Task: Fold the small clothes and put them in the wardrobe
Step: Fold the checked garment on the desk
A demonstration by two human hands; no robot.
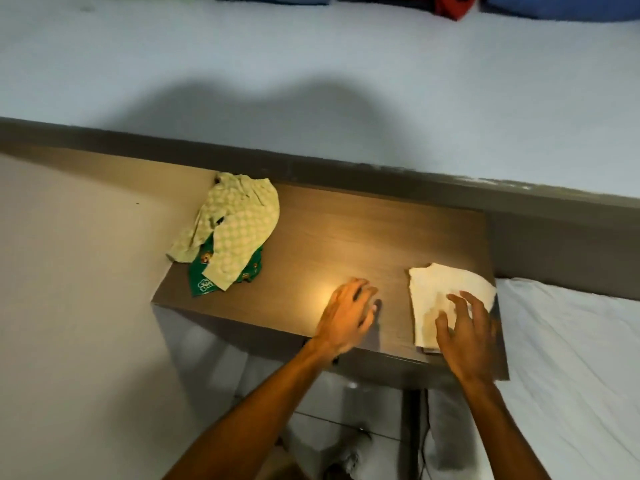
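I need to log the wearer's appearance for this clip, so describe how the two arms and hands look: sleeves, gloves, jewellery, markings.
Both forearms are bare up to the bottom edge of the picture: no sleeves or cuffs in view. The left hand and the right hand wear no gloves, and no watch or bracelet shows on either wrist. No rings or markings can be made out, though motion blur softens the fingers. A warm yellowish light falls across the left hand.

A brown wooden table (pixel 363 230) fills the middle of the frame, a warm patch of light (pixel 325 289) glowing on its top. A dark baseboard (pixel 207 152) crosses behind it. A white bedsheet (pixel 571 358) lies at lower right, and grey floor tiles (pixel 346 410) show beneath.
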